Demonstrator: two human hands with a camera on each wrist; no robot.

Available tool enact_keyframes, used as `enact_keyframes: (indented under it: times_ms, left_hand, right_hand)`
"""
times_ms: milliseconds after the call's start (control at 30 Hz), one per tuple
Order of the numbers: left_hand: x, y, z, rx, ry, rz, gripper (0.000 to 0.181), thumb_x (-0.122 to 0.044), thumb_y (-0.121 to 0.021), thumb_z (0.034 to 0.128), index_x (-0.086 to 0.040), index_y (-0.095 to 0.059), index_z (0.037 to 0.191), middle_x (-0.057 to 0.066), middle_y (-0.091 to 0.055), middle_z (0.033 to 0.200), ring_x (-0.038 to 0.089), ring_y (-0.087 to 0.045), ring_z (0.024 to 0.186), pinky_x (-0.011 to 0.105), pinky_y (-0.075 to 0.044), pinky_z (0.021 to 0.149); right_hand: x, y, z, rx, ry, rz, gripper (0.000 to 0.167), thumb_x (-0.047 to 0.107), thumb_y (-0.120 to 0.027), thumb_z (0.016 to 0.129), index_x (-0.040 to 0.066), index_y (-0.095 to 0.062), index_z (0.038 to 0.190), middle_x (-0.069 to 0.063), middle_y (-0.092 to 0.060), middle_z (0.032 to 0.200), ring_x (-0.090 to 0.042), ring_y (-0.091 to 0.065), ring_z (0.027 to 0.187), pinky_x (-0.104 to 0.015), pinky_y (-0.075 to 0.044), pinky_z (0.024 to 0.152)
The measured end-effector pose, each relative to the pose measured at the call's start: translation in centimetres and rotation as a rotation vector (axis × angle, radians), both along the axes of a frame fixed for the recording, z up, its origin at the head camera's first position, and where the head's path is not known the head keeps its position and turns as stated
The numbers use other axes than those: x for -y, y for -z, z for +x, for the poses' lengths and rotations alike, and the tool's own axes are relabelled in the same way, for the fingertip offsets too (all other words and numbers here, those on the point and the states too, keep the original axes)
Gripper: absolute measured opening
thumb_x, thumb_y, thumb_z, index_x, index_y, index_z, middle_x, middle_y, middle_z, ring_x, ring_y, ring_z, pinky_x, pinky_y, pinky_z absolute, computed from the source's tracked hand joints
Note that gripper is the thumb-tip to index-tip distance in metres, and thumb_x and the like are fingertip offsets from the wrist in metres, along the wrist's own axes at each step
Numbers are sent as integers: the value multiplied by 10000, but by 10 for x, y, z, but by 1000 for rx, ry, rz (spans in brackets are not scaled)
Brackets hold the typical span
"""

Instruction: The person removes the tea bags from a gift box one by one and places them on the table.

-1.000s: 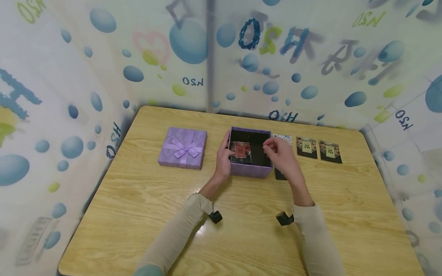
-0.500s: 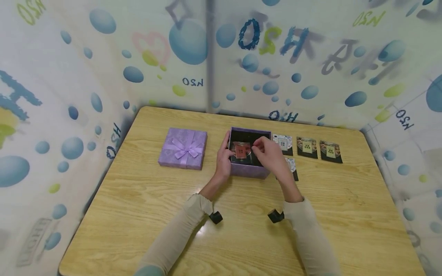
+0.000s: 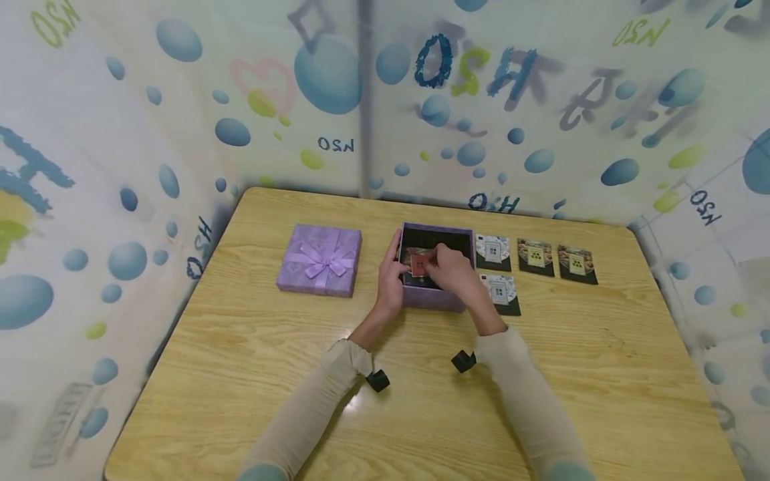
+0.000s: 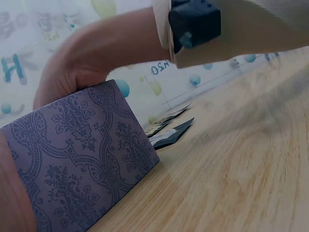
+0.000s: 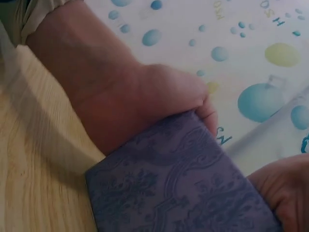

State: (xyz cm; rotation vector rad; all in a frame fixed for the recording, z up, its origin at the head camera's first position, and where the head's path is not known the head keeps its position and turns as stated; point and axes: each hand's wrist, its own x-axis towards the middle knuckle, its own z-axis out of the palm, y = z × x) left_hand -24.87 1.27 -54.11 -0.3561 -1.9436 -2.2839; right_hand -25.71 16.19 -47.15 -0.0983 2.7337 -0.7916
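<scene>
In the head view, my left hand [image 3: 390, 280] grips the left wall of an open purple box [image 3: 433, 298], thumb over the rim. Inside lies a dark packet with a red label [image 3: 418, 266], near that thumb. My right hand [image 3: 455, 270] reaches over the box's right side, its curled fingertips at the label's right edge; whether they pinch it is unclear. The left wrist view shows the box's patterned side [image 4: 82, 154] with my right hand [image 4: 72, 79] dipping behind its rim. In the right wrist view the box [image 5: 178, 183] hides my right fingertips.
A purple lid with a bow [image 3: 321, 262] lies left of the box. To the right are two packets with white labels [image 3: 492, 252], one nearer the front, and two with yellow-green labels [image 3: 535, 257]. A patterned wall stands behind the wooden table [image 3: 415, 394].
My right hand has moved left across the box to the red-labelled packet, uncovering the white-labelled packets at the right. My left hand and the box have hardly moved.
</scene>
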Motion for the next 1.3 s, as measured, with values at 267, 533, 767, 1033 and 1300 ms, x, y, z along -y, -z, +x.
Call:
enact_keyframes:
  times_ms: [267, 533, 767, 1033, 1300]
  left_hand:
    - [-3, 2, 0, -15, -15, 1, 759, 53, -321, 890, -31, -297, 1644, 167, -284, 1696, 226, -239, 1564, 498, -280, 1168]
    - [-2, 1, -1, 7, -7, 0, 784, 34, -317, 879, -72, -289, 1655, 138, -283, 1703, 213, -222, 1576, 460, -230, 1234]
    - [-1, 2, -1, 25, -12, -10, 787, 23, -326, 872, -67, -293, 1653, 104, -302, 1700, 201, -246, 1563, 484, -250, 1216]
    - [1, 3, -1, 47, -16, -17, 756, 43, -326, 910, -92, -307, 1653, 89, -297, 1702, 262, -329, 1505, 417, -381, 1047]
    - [0, 2, -1, 63, -9, 6, 773, 0, -324, 897, -112, -295, 1661, 62, -292, 1707, 206, -293, 1531, 508, -308, 1172]
  right_hand:
    - [-3, 4, -7, 113, 15, 3, 474, 305, -574, 1051, -86, -481, 1302, -144, -587, 910, -243, -549, 698, -384, -438, 642]
    - [-4, 4, -10, 118, 3, -79, 395, 205, -625, 1023, -86, -514, 1266, -184, -599, 1026, -286, -536, 826, -416, -435, 758]
    - [-3, 4, -11, 139, -13, -169, 530, 88, -635, 1003, -144, -422, 1429, -281, -611, 1210, -327, -566, 983, -426, -453, 836]
    - [-2, 8, -12, 129, 13, -282, 451, 78, -659, 1005, -83, -504, 1397, -201, -651, 1089, -279, -612, 910, -360, -483, 776]
    - [-1, 3, -10, 148, 10, -308, 312, 129, -670, 1010, -59, -691, 1258, -213, -734, 1122, -315, -693, 1015, -420, -533, 894]
